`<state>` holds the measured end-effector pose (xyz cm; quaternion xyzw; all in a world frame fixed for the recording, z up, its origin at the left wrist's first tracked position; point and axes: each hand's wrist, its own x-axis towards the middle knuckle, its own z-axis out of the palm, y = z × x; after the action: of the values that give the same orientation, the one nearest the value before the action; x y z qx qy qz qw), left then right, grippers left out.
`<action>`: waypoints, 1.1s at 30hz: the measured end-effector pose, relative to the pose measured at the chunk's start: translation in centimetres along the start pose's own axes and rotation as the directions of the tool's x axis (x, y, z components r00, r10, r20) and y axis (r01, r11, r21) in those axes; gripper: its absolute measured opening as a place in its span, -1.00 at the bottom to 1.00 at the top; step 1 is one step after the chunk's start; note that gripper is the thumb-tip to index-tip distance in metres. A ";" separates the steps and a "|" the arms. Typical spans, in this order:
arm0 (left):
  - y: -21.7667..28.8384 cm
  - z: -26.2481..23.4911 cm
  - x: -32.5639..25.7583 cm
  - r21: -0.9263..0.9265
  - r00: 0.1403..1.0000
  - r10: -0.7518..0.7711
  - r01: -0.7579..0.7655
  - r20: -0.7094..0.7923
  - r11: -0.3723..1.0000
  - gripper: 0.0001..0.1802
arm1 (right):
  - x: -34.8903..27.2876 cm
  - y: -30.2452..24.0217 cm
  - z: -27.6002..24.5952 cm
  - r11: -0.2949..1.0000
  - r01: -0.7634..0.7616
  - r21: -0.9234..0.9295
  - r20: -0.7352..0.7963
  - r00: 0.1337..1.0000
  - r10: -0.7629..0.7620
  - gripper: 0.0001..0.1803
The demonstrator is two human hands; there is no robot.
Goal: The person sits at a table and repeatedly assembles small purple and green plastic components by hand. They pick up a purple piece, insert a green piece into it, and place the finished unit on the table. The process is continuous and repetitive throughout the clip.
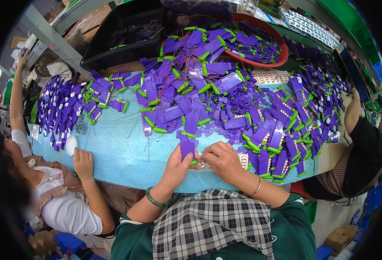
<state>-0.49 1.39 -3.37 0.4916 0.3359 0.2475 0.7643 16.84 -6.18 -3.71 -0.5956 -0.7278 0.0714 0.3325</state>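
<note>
My left hand [175, 168] is closed around a flat purple plastic piece [187, 146], with a bit of green at its lower end by the thumb. Close to its right, my right hand [224, 161] has thumb and fingers pinched together. Whatever sits in that pinch is too small to make out. Under and beside the right hand lies a white sticker strip [244, 160] with red arrow-like marks. Just beyond my hands a heap of similar purple pieces [173, 113] with green ends and thin dark red wires covers the blue tabletop [121, 149].
More purple pieces [282, 138] with striped stickers pile up on the right, others [58, 106] at far left. Behind stand a black crate [108, 56] and a red basin [282, 50]. A person's hand [83, 164] rests near a white disc [71, 145]; another person's arm [353, 110] is at right.
</note>
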 end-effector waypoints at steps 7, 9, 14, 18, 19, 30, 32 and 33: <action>1.2 -0.1 -0.3 0.210 0.999 -0.020 0.010 0.046 0.978 -0.85 | 0.5 0.3 -1.4 0.769 -0.363 0.526 0.204 0.932 0.301 -0.87; 2.0 0.2 -0.6 0.297 0.996 -0.022 -0.005 0.085 0.955 -0.87 | 1.1 -0.1 -2.8 0.788 -0.364 0.496 0.216 0.931 0.294 -0.87; 2.6 0.5 -0.8 0.184 0.998 0.021 -0.030 0.053 0.982 -0.88 | 2.8 -2.7 -5.0 0.838 -0.227 0.497 -0.087 0.947 0.309 -0.87; 3.3 1.2 -0.7 -0.030 0.997 0.027 -0.025 0.075 0.999 -0.87 | 2.5 -2.6 -4.8 0.718 -0.287 0.634 0.062 0.944 0.324 -0.86; 3.1 1.1 -0.8 -0.011 0.994 0.037 -0.036 0.106 0.999 -0.84 | 2.2 -2.4 -4.4 0.723 -0.285 0.630 0.122 0.955 0.270 -0.86; 3.8 2.3 -1.0 -0.402 0.980 -0.054 0.130 0.194 0.906 -0.49 | 1.7 -2.0 -3.1 0.539 -0.410 0.736 0.187 0.888 0.420 -0.84; 3.7 2.3 -1.0 -0.419 0.979 -0.050 0.129 0.196 0.899 -0.48 | 1.5 -1.9 -2.8 0.557 -0.406 0.725 0.173 0.889 0.423 -0.84; 3.6 2.3 -0.9 -0.425 0.978 -0.051 0.134 0.200 0.895 -0.47 | 1.5 -1.9 -2.9 0.573 -0.403 0.714 0.163 0.891 0.424 -0.85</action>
<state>0.45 0.81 0.87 0.3121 0.2229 0.2332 0.8936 16.78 -6.16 0.06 -0.5660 -0.4737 0.4236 0.5252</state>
